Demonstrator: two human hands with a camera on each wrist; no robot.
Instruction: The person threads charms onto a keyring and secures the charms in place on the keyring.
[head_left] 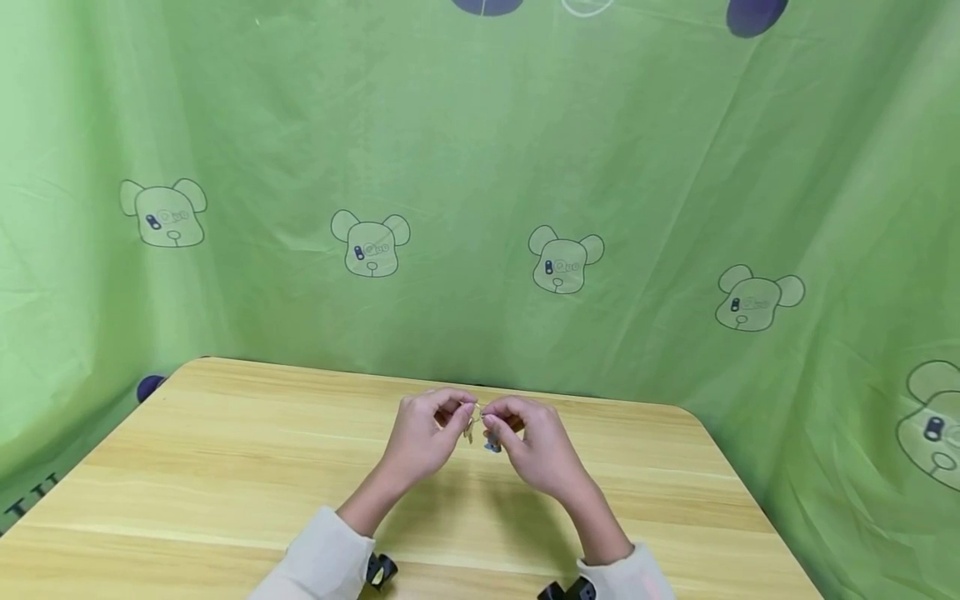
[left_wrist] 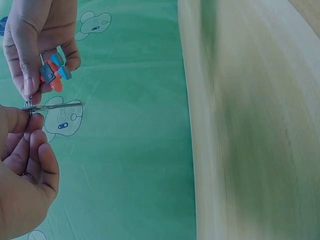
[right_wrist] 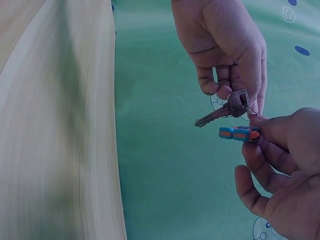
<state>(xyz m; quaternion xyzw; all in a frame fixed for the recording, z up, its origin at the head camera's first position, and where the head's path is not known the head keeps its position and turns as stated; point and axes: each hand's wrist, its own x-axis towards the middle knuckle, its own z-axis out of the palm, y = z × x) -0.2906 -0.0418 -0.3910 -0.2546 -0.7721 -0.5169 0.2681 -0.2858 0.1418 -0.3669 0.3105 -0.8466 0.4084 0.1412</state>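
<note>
Above the middle of the table, my left hand and right hand meet fingertip to fingertip, pinching a thin metal key ring between them. A metal key hangs from the ring beside the left fingers; the left wrist view shows this key nearly edge-on. Under the right fingertips dangles a small blue and orange charm, which also shows in the right wrist view as a banded charm. Thumb and fingers cover part of the ring.
A light wood-grain table with rounded far corners lies below the hands. Behind it hangs a green curtain printed with bear heads. Black wrist devices sit at both pale sleeves.
</note>
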